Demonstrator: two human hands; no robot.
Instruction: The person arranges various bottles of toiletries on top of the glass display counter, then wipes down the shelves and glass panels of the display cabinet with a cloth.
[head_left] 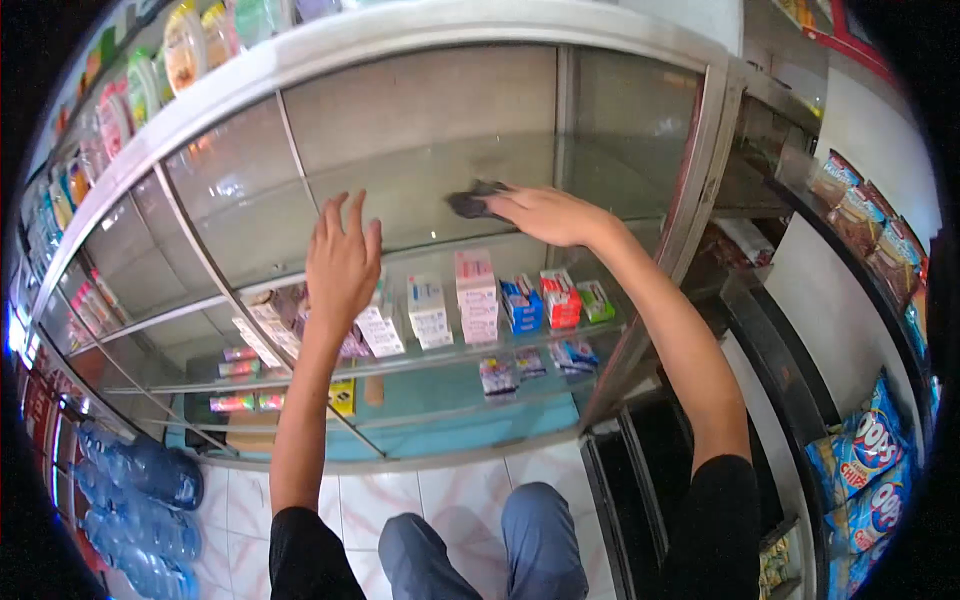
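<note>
My right hand (553, 213) is closed on a dark cloth (468, 203), which is pressed flat over the upper glass shelf (400, 185) of a display case. The cloth's edges are slightly blurred. My left hand (343, 258) is raised at the case's front with fingers apart and holds nothing. Whether it touches the glass or frame, I cannot tell. Below the hands, white boxes (428, 310), pink-topped boxes (477, 295), blue packs (521, 303), red packs (561, 298) and a green pack (595, 301) stand on the lower shelf.
Several bottles (184, 48) line the case's top. Metal dividers (200, 235) cross its front. Large blue water jugs (150, 465) stand on the tiled floor at left. Black steps (640, 480) and chip bags (868, 450) are at right. My knees (540, 530) are close below.
</note>
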